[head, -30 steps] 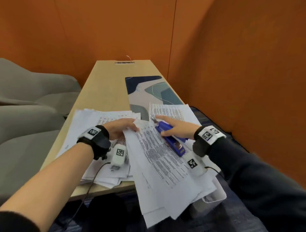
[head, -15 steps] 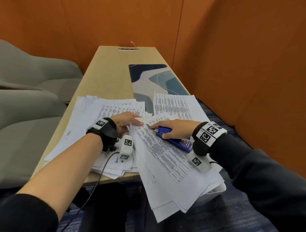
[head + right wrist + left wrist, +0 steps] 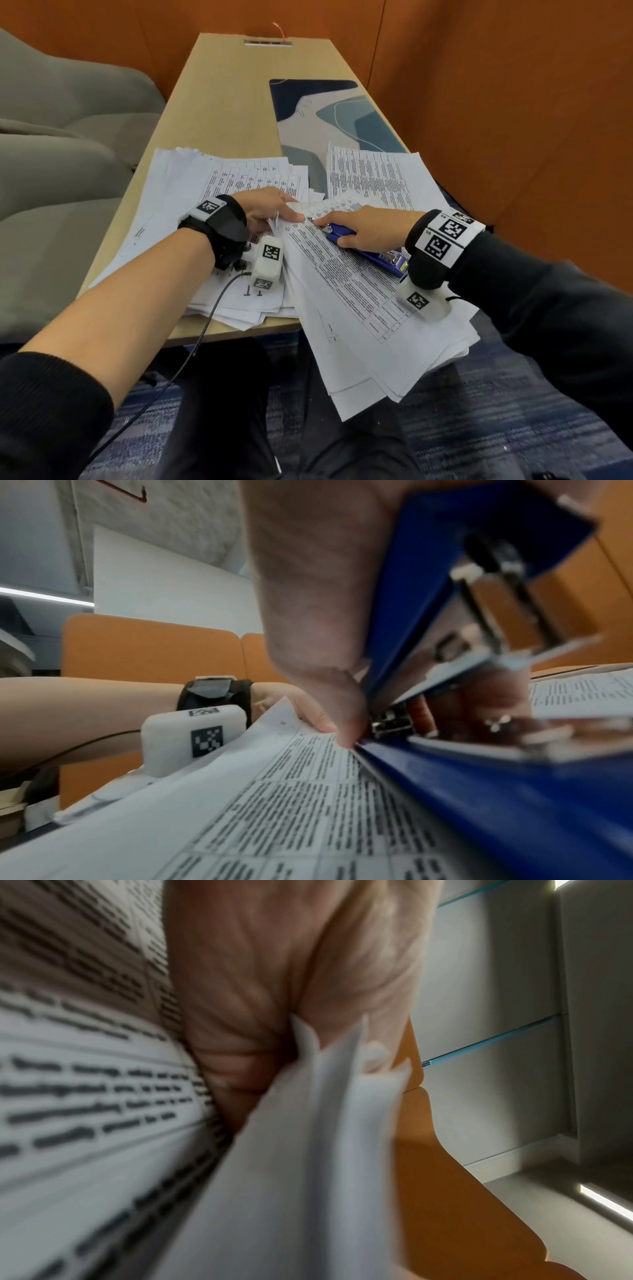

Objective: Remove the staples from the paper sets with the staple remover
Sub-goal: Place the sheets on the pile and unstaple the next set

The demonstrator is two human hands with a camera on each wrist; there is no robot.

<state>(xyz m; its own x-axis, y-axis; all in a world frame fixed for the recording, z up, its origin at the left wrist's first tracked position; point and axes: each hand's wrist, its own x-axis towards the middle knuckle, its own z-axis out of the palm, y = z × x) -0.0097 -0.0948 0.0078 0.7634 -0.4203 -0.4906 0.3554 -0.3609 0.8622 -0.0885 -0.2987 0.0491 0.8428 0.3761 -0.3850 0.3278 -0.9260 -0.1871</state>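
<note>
The right hand (image 3: 363,224) is grasping the blue staple remover (image 3: 366,251), thumb and fingers wrapped round its body and the forefinger lying along its top toward the tip. The left hand (image 3: 270,209) is pinching the upper corner of the paper set (image 3: 342,281), thumb on top and the loose sheet edges fanning out under the palm, as the left wrist view is showing.

The staple remover is resting on the paper set near its top corner, which is lying on the desk (image 3: 219,113) while its lower part is overhanging the near edge. The tool's long axis is running diagonally, from the right wrist at lower right up to the metal tip (image 3: 312,219) at upper left. The tip is pointing at the left thumb and is sitting just beside it. The staple itself is too small to make out.

Risks, as judged from this position:
- The tip is working close to the left thumb; a slip off the staple is likely to drive it into the thumb
- Levering too steeply is likely to tear the corner rather than lift the staple
- The overhanging sheets are unsupported; loosening the left-hand pinch once the staple is out could let them slide off toward the floor
- The paper set is lying across another paper stack (image 3: 191,185), so the tip could catch a lower sheet
</note>
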